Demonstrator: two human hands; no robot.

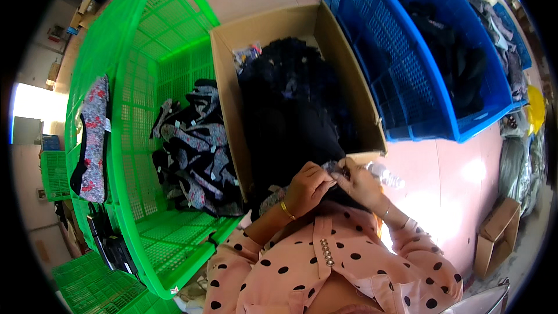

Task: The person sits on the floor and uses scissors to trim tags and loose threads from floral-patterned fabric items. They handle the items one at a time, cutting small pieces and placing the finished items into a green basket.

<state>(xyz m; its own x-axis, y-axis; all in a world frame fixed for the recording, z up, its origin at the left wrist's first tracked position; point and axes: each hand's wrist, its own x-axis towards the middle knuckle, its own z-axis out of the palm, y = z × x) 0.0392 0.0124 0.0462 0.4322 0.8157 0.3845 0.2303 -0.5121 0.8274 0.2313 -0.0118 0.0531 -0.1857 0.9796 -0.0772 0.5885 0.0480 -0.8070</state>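
Just over the brown cardboard box's [273, 30] near edge, toward its right corner, the left hand [309, 185] and right hand [359, 187] face each other, fingers closed in 2 pinches on what looks like a dark, grey-patterned fabric piece [332, 166]; the fingers hide much of it. Better to keep both pinches close, the cloth lightly taut between them.

Dark, crumpled cloth [332, 166] at edge of carton [226, 96]

Cloth's [290, 134] blk, crate [136, 163] grn, shirt [308, 250] pink w/ blk dots
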